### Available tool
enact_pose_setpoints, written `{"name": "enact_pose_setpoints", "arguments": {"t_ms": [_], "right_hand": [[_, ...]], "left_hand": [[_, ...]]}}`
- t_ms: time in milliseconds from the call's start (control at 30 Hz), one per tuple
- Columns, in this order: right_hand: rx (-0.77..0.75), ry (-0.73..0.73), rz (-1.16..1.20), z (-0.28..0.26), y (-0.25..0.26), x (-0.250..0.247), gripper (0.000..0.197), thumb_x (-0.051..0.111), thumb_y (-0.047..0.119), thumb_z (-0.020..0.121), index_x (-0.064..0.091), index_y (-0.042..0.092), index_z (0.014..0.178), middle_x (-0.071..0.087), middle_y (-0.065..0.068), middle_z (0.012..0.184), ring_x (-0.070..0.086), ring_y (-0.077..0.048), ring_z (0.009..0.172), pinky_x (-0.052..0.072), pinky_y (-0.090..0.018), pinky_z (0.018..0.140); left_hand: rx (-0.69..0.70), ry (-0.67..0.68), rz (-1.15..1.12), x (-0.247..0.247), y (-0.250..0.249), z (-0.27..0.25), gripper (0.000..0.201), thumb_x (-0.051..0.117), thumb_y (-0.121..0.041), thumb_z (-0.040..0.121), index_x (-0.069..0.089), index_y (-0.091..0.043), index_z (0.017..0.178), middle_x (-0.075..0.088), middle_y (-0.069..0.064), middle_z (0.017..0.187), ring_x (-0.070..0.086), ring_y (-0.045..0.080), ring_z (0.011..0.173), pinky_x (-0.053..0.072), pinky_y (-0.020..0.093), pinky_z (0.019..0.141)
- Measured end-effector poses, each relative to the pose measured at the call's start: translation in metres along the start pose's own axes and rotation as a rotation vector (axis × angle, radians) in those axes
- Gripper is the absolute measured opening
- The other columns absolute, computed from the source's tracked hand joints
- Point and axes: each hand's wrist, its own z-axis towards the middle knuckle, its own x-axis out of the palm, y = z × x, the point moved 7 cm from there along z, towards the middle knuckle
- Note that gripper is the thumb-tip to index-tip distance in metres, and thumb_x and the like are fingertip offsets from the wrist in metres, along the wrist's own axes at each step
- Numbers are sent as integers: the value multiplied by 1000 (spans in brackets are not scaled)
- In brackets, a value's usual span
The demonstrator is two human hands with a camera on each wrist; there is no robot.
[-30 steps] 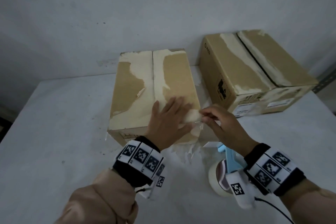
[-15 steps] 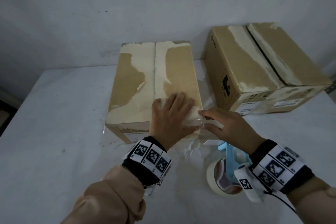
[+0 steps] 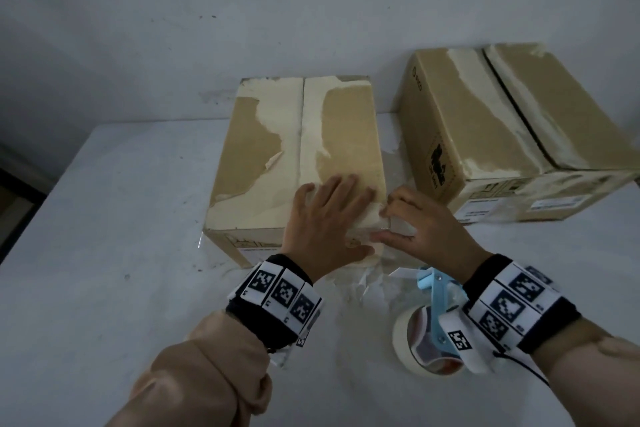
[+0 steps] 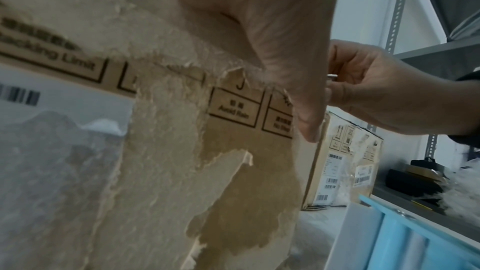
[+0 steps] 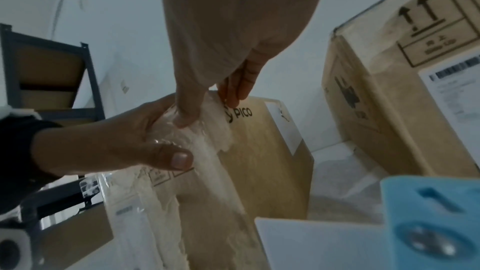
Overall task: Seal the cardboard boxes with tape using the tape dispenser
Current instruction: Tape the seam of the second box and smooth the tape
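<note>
left hand lies flat, fingers straight, on the near cardboard box; right hand pinches clear tape at its corner; box flaps closed, contents hidden.

Two scuffed cardboard boxes sit closed on the table; blue tape dispenser lies nearer.

left hand slid nearer box corner | right hand closer
</note>
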Motion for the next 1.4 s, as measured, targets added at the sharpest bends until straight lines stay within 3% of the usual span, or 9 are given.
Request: {"name": "enact_pose_setpoints", "arguments": {"t_ms": [133,267,500,633,700,867,1033,1233,1400], "right_hand": [[63,129,13,-1,-4,5,40,58,43,80,60,7,99,53,-9,99,48,-14,86,43,-30,73],[224,361,11,-21,-16,12,69,73,40,73,45,16,131,45,-1,128,39,-9,110,27,-11,77],[90,119,24,-3,-4,7,44,57,40,79,62,0,96,59,-14,94,47,-14,87,37,-21,75],[96,206,-132,-19,-16,13,54,75,5,69,56,-2,118,63,-21,102,56,-25,92,43,-21,76],[64,266,-147,-24,-17,12,65,77,17,68,50,6,127,63,-16,108,48,-16,96,34,-17,84],[54,115,-179,-7,3,-4,56,49,57,80,59,13,111,53,-17,126,42,-21,113,36,-33,91],[33,108,-194,22,41,32,67,23,59,91,47,10,129,42,-15,142,27,-24,131,14,-32,106],[79,231,-343,38,28,51,81,7,67,88,44,11,134,48,-11,138,42,-29,129,16,-41,105],[202,331,-479,62,-21,33,104,-21,78,68,22,23,145,17,-3,154,8,-22,142,-10,-44,111]], "left_hand": [[-3,51,8,2,1,0,90,67,-69,49,40,-28,124,55,1,128,49,20,117,46,44,88],[-10,74,-10,1,1,-2,90,67,-68,49,39,-30,125,55,0,129,45,18,119,46,44,89],[10,134,14,1,2,0,92,67,-70,48,40,-28,125,56,1,128,56,21,116,47,43,87],[-3,204,-17,2,4,-2,93,67,-68,50,37,-28,128,54,1,132,55,21,118,47,44,88],[8,239,-52,0,4,-2,94,66,-67,54,35,-28,133,49,3,138,50,23,124,43,46,93],[-22,381,-319,-11,21,-8,84,50,-64,79,12,-32,147,6,-7,157,9,10,144,8,37,115],[-183,273,-248,-43,85,-38,81,2,-63,75,29,-30,144,20,-7,155,12,13,144,11,40,115],[-382,443,-326,-21,162,-74,66,6,-49,84,24,-31,145,13,-13,155,6,12,145,8,42,116],[-285,348,-372,-24,145,-75,80,-5,-54,73,23,-31,145,8,-22,146,-3,0,138,-1,35,116]]}}
